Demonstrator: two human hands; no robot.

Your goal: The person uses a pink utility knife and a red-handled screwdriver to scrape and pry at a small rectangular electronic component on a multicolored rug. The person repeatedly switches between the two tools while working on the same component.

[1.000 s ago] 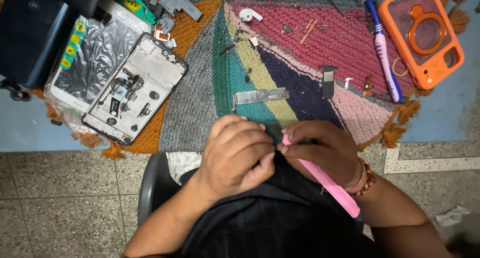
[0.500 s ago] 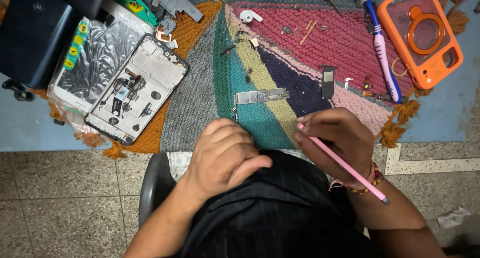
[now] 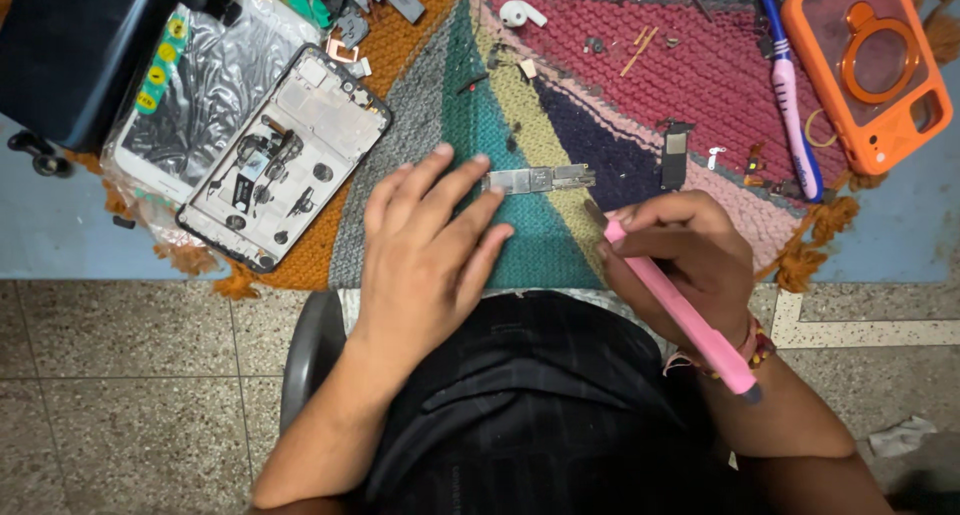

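Note:
My left hand [image 3: 425,245] lies flat on a multicoloured knitted mat [image 3: 600,95], fingers spread and holding nothing. Its fingertips reach almost to a small grey circuit board [image 3: 540,179] lying on the mat's teal stripe. My right hand [image 3: 685,260] grips a pink pen-shaped tool [image 3: 680,310] like a pencil. The tool's tip points up-left towards the board's right end, a little short of it. The tool's back end runs down across my wrist, which wears a beaded bracelet [image 3: 755,350].
An opened phone frame [image 3: 285,155] and a silvery phone back panel [image 3: 190,105] lie on the mat's left. An orange phone case [image 3: 870,65], a pink-and-blue toothbrush [image 3: 790,95], a white earbud [image 3: 520,13], a small dark part [image 3: 675,153] and loose screws sit further back. Speckled floor tiles show below.
Both hands have risen from my lap to the mat. The left hand opened out flat near the circuit board, and the right hand brought the pink tool's tip towards the board.

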